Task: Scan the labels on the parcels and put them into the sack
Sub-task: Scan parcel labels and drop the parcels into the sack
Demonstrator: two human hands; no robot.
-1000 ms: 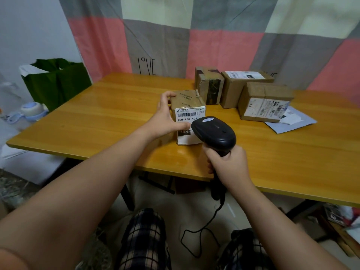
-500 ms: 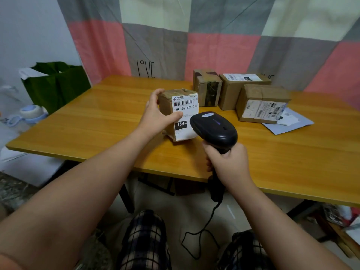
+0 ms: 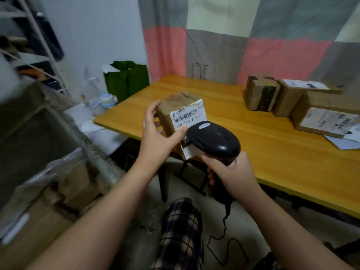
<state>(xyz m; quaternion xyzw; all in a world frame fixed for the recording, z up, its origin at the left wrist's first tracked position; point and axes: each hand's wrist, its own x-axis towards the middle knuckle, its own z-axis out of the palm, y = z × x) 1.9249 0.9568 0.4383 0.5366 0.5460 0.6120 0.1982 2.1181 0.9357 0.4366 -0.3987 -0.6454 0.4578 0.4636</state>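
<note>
One parcel [image 3: 165,112] is lifted over the table's [image 3: 272,152] near edge, the left grip [image 3: 157,133] clamped round its side to tilt the label [image 3: 188,115] at the scanner [image 3: 214,139], whose handle the right grip [image 3: 231,172] squeezes, apparently to read the barcode.

left hand [image 3: 155,137] grips parcel [image 3: 175,112] | right hand [image 3: 231,174] grips scanner [image 3: 214,139]

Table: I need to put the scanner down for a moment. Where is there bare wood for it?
The wide strip of table between the near edge and the three parcels is bare, as is the far-left stretch toward the green bag. The far right is crowded: parcels and papers.
</note>
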